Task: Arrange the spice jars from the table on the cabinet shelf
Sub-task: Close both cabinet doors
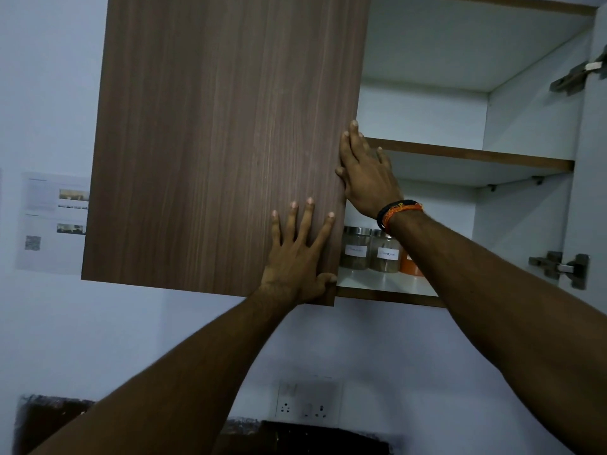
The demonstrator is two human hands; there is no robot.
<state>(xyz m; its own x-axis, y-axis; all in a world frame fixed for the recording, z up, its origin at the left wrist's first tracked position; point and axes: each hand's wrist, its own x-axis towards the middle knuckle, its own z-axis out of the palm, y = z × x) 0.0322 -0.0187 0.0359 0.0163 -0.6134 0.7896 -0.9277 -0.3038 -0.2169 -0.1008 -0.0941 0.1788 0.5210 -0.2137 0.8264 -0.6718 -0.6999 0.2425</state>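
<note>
At the far left of the frame, a paper sheet (52,221) with small pictures is seen stuck on the pale wall. Next to it, a big brown wooden cabinet door (223,142) fills the upper middle of the frame. The left hand (300,254) is laid flat on the lower right part of this door, with the fingers spread wide and straight and the thumb hooked around the door's bottom right edge. Just above it, the right hand (366,174) is placed on the door's right edge, with the fingers held straight and close together. A black and orange band (399,210) is worn on the right wrist. Right of the door, the white inside of the cabinet is seen, with an upper shelf (476,156) across the middle. On the bottom shelf (381,284), two spice jars (369,249) with shiny lids and white labels are stood side by side, touching. An orange container (409,266) is partly hidden behind the right arm. At the bottom middle, a white wall socket (308,403) is seen.
</note>
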